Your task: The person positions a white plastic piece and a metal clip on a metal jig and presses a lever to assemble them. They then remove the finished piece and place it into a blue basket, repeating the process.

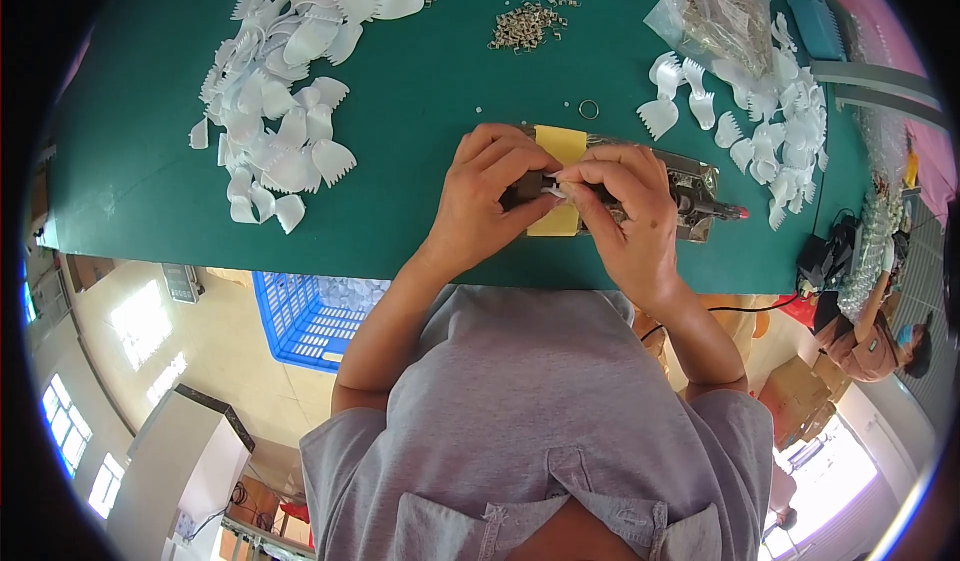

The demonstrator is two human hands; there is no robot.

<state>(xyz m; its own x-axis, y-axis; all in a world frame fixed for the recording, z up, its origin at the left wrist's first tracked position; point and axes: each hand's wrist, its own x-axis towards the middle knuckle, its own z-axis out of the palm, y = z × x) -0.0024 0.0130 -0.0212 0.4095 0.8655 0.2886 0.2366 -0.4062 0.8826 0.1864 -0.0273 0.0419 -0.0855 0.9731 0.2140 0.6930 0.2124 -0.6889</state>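
A small white plastic piece point(554, 192) sits between my fingertips, over a metal fixture with a toggle clamp point(697, 197) near the table's front edge. My left hand point(480, 189) is closed, its thumb and index finger bent around a dark block point(524, 189) with their tips at the white piece. From the other side my right hand point(632, 206) pinches the same piece with thumb and forefinger. Yellow tape point(561, 145) wraps across the fixture under my hands. The clamp's handle ends in a red tip point(743, 213) at the right. My fingers hide most of the white piece.
White toothed plastic clips point(285, 111) lie heaped at the left, with another heap point(785, 141) at the right. Small metal springs point(526, 27) are piled at the back, and a metal ring point(588, 110) lies behind the fixture. Below the table stands a blue basket point(285, 326).
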